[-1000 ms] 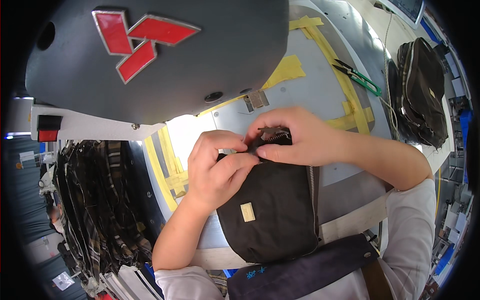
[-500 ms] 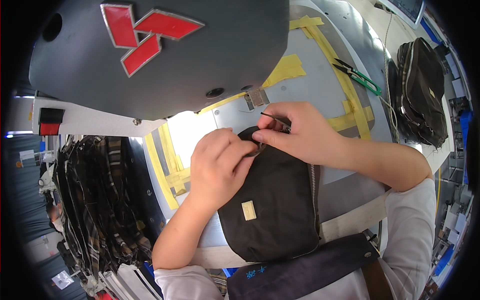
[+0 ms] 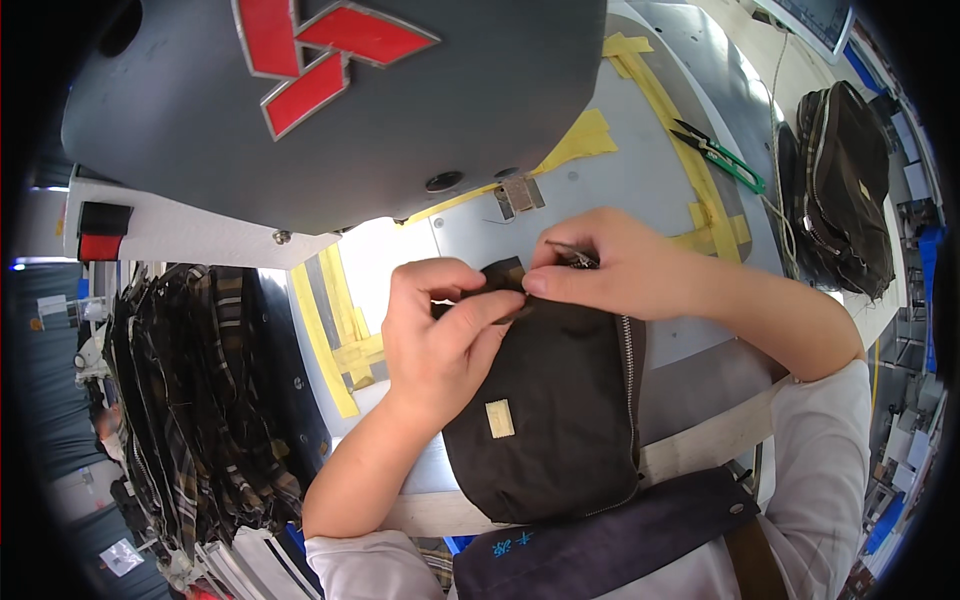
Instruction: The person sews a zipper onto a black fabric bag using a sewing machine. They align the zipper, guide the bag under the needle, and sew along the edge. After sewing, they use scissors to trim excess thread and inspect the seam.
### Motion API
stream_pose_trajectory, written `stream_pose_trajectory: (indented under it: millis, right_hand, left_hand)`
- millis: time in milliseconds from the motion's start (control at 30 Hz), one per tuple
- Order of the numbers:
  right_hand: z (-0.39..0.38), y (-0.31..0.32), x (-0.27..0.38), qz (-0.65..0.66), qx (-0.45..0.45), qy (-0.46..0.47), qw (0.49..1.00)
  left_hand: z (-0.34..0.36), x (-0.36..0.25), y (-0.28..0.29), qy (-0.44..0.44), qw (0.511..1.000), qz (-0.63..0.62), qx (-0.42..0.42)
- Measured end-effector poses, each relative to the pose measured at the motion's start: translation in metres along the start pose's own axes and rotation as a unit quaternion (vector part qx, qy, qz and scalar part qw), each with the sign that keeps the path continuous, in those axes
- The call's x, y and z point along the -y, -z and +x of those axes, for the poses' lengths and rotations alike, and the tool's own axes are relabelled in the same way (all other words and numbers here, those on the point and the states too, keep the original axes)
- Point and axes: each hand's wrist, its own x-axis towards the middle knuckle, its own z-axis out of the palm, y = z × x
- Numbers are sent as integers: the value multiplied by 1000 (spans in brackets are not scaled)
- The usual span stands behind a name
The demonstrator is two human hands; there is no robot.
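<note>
Head view: the left hand point(image 3: 432, 335) and right hand point(image 3: 615, 270) pinch the dark zippered pouch point(image 3: 560, 400), gripped edge partly hidden; the red emblem point(image 3: 352, 34), previously whole, is cut off.

A sewing workshop, clearly: a bulky machine head point(image 3: 470, 100) is seen above a metal bed point(image 3: 640, 180) edged with yellow tape point(image 3: 588, 138); green-handled snips point(image 3: 737, 166) are laid out; plaid cloth pieces point(image 3: 205, 390) are bunched at left; a dark zipped pouch point(image 3: 560, 400) is being worked on, and another bag point(image 3: 855, 185) is parked at right!

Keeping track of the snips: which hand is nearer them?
Right: the right hand is on the bag, below and left of the snips; the left hand is there too, farther left.
</note>
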Motion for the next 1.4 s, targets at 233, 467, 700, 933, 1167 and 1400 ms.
stream_pose_trajectory:
  millis: [233, 467, 700, 933, 1167, 1400]
  right_hand:
    - [-1, -11, -17, 196, -46, 98, 975]
    - [3, -14, -28, -86, -152, 394, 902]
    - [5, -10, -28, -196, -136, 462, 854]
    - [4, -9, -26, -115, -113, 372, 914]
    - [-4, -11, -7, 88, -67, 178, 978]
    - [4, -5, 0, 62, -48, 45, 996]
  left_hand:
    - [1, 4, 1, 101, 990, -87, 49]
    - [0, 3, 7, 198, 969, -107, 98]
    - [-4, 4, 3, 250, 950, -167, 88]
    - [1, 3, 2, 74, 993, -48, 77]
    - [-1, 4, 2, 56, 994, -85, 46]
    - [2, 0, 1, 86, 990, -103, 54]
